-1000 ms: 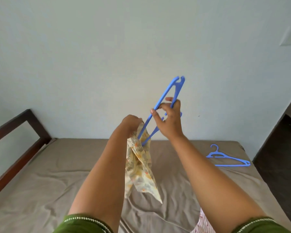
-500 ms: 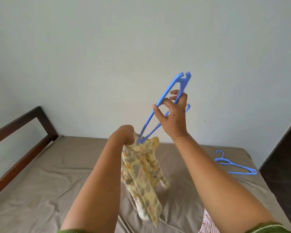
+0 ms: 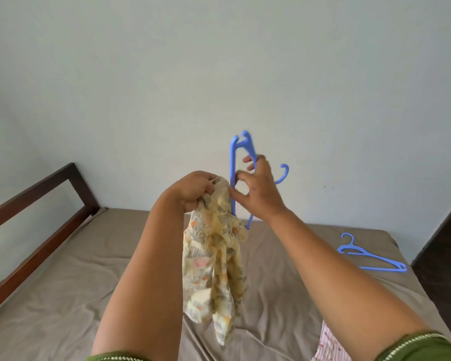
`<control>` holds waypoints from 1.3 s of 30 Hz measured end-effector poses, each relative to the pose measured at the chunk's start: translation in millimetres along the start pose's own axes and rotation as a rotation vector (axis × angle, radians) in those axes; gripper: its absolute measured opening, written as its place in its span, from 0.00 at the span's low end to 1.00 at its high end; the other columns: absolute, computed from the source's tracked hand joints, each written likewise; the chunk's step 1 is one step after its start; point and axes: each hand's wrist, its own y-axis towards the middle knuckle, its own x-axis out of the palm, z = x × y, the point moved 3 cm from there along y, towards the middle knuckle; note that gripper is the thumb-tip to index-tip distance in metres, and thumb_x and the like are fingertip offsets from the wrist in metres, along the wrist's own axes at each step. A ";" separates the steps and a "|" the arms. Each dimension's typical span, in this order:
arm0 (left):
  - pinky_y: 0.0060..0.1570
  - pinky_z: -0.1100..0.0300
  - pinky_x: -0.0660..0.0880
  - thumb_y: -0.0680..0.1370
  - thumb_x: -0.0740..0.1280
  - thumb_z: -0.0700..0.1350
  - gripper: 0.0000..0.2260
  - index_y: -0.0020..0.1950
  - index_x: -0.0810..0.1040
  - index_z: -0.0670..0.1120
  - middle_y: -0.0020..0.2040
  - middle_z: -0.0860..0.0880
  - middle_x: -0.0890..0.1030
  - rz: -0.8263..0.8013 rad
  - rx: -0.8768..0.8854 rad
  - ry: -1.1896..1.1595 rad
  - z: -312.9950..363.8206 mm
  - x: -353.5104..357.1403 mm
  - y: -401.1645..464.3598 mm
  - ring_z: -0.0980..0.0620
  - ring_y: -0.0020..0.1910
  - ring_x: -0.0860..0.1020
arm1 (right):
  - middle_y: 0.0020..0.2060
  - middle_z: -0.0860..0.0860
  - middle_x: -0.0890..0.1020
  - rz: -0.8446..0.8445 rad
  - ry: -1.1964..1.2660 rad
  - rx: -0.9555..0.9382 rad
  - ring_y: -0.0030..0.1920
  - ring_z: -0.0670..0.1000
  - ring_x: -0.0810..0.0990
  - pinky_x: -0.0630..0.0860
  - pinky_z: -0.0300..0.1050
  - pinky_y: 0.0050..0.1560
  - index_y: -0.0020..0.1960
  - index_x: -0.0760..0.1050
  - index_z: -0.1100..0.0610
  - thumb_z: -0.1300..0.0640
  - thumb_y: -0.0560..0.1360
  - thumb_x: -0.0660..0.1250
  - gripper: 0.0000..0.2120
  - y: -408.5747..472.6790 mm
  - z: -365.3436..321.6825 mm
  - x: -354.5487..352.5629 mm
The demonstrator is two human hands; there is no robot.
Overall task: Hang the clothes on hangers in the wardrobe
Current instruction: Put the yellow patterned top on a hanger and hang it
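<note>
I hold a yellow floral garment (image 3: 215,259) up over the bed; it hangs loose below my fists. My left hand (image 3: 194,190) grips its bunched top edge. My right hand (image 3: 258,190) grips a blue plastic hanger (image 3: 233,162), which stands nearly on end, one shoulder tip up and its hook pointing right. The hanger's lower end goes into the top of the garment, right beside my left hand. No wardrobe is in view.
A second blue hanger (image 3: 370,257) lies on the bed's brown sheet (image 3: 63,295) at the right. A striped pink cloth (image 3: 328,345) shows at the bottom edge. A dark wooden bed rail (image 3: 34,201) runs along the left, and a dark opening (image 3: 443,256) is at the right.
My right hand has turned the hanger from a slant to nearly upright and drawn it closer to my left hand. More of the garment has gathered around the hanger's lower end.
</note>
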 end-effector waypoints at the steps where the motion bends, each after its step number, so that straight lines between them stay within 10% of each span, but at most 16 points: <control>1: 0.35 0.57 0.77 0.72 0.53 0.25 0.17 0.49 0.79 0.33 0.37 0.40 0.78 -0.010 0.010 -0.026 2.9 0.4 -2.3 0.45 0.35 0.77 | 0.57 0.55 0.68 -0.060 -0.037 -0.017 0.53 0.54 0.71 0.72 0.53 0.55 0.43 0.80 0.51 0.49 0.70 0.73 0.07 -4.8 2.1 6.9; 5: 0.49 0.44 0.78 0.75 0.56 0.30 0.13 0.50 0.79 0.34 0.45 0.37 0.80 0.139 0.014 0.166 12.9 -16.5 -3.7 0.40 0.44 0.78 | 0.57 0.57 0.74 -0.143 -0.212 -0.138 0.47 0.56 0.73 0.69 0.51 0.48 0.43 0.78 0.50 0.50 0.65 0.75 0.09 -21.7 7.8 25.9; 9: 0.36 0.59 0.71 0.77 0.65 0.42 0.07 0.43 0.77 0.39 0.43 0.44 0.77 0.437 -0.038 0.824 25.4 -32.1 -13.9 0.48 0.38 0.74 | 0.53 0.54 0.76 -0.161 -0.303 -0.157 0.45 0.56 0.75 0.69 0.50 0.43 0.46 0.76 0.52 0.53 0.59 0.79 0.19 -30.1 4.2 32.6; 16: 0.26 0.62 0.63 0.71 0.65 0.36 0.11 0.32 0.66 0.42 0.33 0.47 0.70 0.716 -0.077 0.787 24.8 -36.9 -19.8 0.51 0.29 0.68 | 0.42 0.49 0.77 -0.163 -0.136 -0.037 0.42 0.52 0.76 0.73 0.48 0.46 0.66 0.62 0.52 0.57 0.59 0.80 0.41 -38.3 -4.4 34.0; 22: 0.31 0.62 0.70 0.68 0.62 0.35 0.05 0.39 0.77 0.40 0.36 0.46 0.76 0.614 0.102 0.714 34.9 -4.2 -18.2 0.49 0.33 0.72 | 0.55 0.53 0.75 -0.391 -0.223 -0.128 0.50 0.55 0.75 0.70 0.46 0.44 0.72 0.65 0.53 0.70 0.75 0.61 0.28 -40.8 -12.9 45.5; 27: 0.43 0.64 0.75 0.71 0.69 0.40 0.10 0.52 0.80 0.47 0.48 0.53 0.80 0.342 0.288 0.251 13.2 9.1 -13.2 0.55 0.46 0.79 | 0.45 0.53 0.71 -0.412 -0.176 -0.167 0.36 0.53 0.69 0.65 0.45 0.34 0.50 0.78 0.60 0.74 0.68 0.65 0.14 -25.4 -0.9 33.3; 30: 0.56 0.57 0.69 0.69 0.75 0.51 0.24 0.62 0.74 0.51 0.61 0.54 0.71 0.481 0.432 0.697 -13.1 1.4 -7.5 0.52 0.60 0.70 | 0.40 0.52 0.72 -0.354 -0.165 -0.096 0.40 0.54 0.74 0.67 0.45 0.38 0.58 0.80 0.56 0.66 0.76 0.65 0.13 -15.3 1.4 17.9; 33: 0.52 0.56 0.64 0.74 0.70 0.55 0.16 0.55 0.76 0.47 0.54 0.50 0.76 0.506 0.389 1.060 -38.1 5.4 2.5 0.47 0.57 0.73 | 0.41 0.54 0.76 -0.351 -0.220 -0.134 0.43 0.57 0.78 0.74 0.50 0.40 0.60 0.80 0.58 0.64 0.78 0.64 0.13 -7.8 0.5 11.7; 39: 0.36 0.57 0.62 0.80 0.63 0.45 0.08 0.42 0.70 0.45 0.37 0.51 0.72 0.528 0.450 0.794 -42.0 0.9 -0.6 0.46 0.39 0.71 | 0.56 0.53 0.76 0.143 -0.380 -0.199 0.59 0.57 0.72 0.68 0.52 0.58 0.64 0.75 0.54 0.55 0.75 0.70 0.19 -20.3 7.0 -9.9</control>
